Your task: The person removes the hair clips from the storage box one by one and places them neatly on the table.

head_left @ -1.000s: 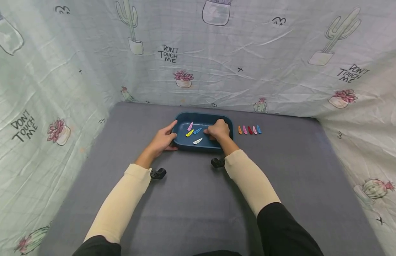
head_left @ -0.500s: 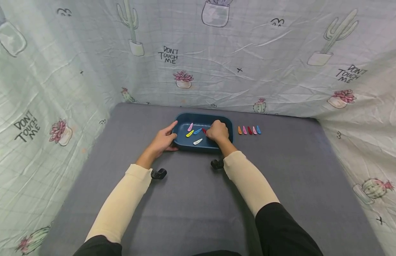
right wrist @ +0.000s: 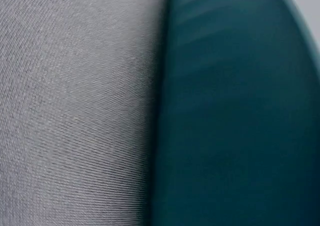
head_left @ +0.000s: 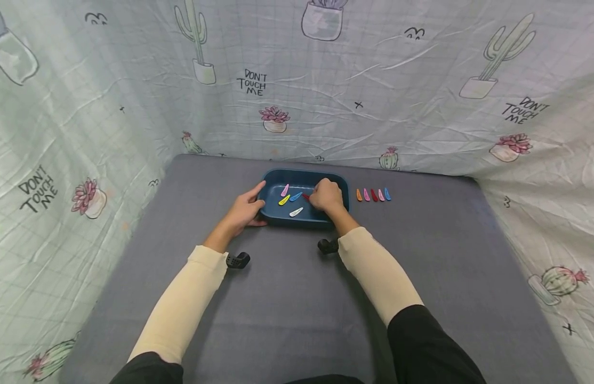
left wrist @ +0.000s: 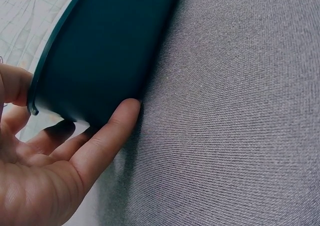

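Note:
A dark blue tray (head_left: 304,224) stands on the grey cloth. My left hand (head_left: 242,211) holds its left end, thumb at the rim and fingers against the end wall; the left wrist view shows one finger (left wrist: 107,136) along the wall's lower edge. Inside the tray, my right hand (head_left: 328,196) has its fingers curled down, pinching a red hair clip (head_left: 306,197) whose tip shows at the left. Also in the tray lie a pink clip (head_left: 285,190), a yellow clip (head_left: 284,200), a blue clip (head_left: 295,197) and a white clip (head_left: 296,212). The right wrist view shows only the tray's outer wall (right wrist: 235,121) and cloth.
Right of the tray, several hair clips stand in a neat row on the cloth, from an orange clip (head_left: 359,194) through a red clip (head_left: 374,195) to a blue clip (head_left: 387,194). A printed curtain (head_left: 321,80) hangs behind the table (head_left: 287,298).
The right hand's fingers have drawn in, and the red clip's tip has come into view at their left. My left hand and the tray stay put.

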